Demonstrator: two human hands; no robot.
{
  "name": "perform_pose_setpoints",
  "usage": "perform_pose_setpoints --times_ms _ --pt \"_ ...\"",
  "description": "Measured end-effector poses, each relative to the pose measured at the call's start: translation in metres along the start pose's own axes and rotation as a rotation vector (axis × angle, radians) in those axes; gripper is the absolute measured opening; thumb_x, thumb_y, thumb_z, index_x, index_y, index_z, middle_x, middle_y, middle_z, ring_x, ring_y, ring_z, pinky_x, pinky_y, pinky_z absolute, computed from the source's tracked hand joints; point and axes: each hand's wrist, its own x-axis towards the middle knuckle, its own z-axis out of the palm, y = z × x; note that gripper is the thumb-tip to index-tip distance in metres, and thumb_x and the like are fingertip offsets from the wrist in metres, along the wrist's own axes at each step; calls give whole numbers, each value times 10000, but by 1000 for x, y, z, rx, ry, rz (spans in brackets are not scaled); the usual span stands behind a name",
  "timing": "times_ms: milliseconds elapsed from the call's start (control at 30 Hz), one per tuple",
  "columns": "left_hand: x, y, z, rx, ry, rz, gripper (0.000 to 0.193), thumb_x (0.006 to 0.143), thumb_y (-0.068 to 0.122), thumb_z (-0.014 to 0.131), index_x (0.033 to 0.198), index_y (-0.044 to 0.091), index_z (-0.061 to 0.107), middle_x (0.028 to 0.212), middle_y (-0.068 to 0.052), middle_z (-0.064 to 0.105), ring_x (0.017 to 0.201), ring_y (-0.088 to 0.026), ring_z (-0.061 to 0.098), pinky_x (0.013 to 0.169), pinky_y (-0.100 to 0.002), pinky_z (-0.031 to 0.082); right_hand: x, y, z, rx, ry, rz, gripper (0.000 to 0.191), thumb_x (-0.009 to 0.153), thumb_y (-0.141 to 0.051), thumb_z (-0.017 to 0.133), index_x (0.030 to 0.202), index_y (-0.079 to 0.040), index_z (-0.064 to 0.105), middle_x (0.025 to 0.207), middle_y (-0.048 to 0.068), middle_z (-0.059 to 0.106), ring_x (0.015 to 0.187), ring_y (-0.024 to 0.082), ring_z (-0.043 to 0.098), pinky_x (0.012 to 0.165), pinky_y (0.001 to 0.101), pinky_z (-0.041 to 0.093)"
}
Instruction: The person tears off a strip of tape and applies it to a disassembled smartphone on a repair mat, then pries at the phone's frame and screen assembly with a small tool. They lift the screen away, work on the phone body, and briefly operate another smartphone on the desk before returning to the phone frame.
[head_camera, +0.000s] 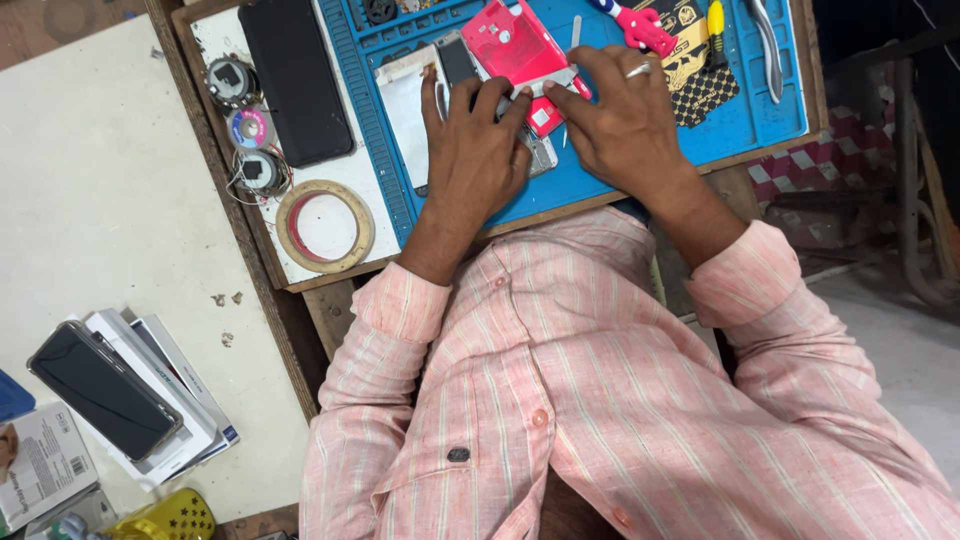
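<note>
My left hand (475, 150) rests on a phone body (540, 152) lying on the blue work mat (760, 120), fingers spread and pressing down. My right hand (620, 110), with a ring on one finger, pinches a small white and silver piece (545, 90) against the phone, just below a red card-like package (515, 45). A white phone panel (405, 100) lies under my left fingers' left side. Both hands touch each other at the fingertips.
A black phone (295, 75), small round parts (232, 80) and a tape ring (325, 225) sit left of the mat. Red-handled tool (640, 25), yellow screwdriver (715, 20) and tweezers (765, 45) lie at the mat's far side. Another phone (105, 390) lies on boxes at lower left.
</note>
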Motion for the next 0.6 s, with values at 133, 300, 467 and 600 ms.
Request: perform_pose_setpoints --times_ms 133,300,467,600 --pt "3 -1 -2 -29 17 10 476 771 175 732 1243 116 736 1214 -74 615 1188 -305 541 1202 -653 148 1 6 2 65 37 66 264 967 -112 783 1229 -134 757 1359 120 611 1188 315 575 1005 446 445" --pt "8 -7 1 -106 79 -39 341 862 188 755 1194 123 719 1171 -53 661 1192 -278 568 1231 -631 161 -2 18 8 309 84 223 232 1007 -69 785 1233 -75 731 1345 119 619 1176 298 603 1021 431 492" --pt "15 -12 6 -159 85 -43 380 856 182 785 1224 122 714 1090 -31 708 1120 -268 583 1198 -615 181 -4 24 13 327 74 205 310 946 -47 781 1254 -61 738 1322 132 615 1166 308 595 994 416 484" --pt "19 -16 5 -240 36 -60 348 864 148 803 1200 143 714 989 -15 734 1037 -245 620 1191 -591 218 -3 23 13 325 70 205 332 943 -45 785 1271 -68 741 1323 125 623 1153 294 597 998 412 477"
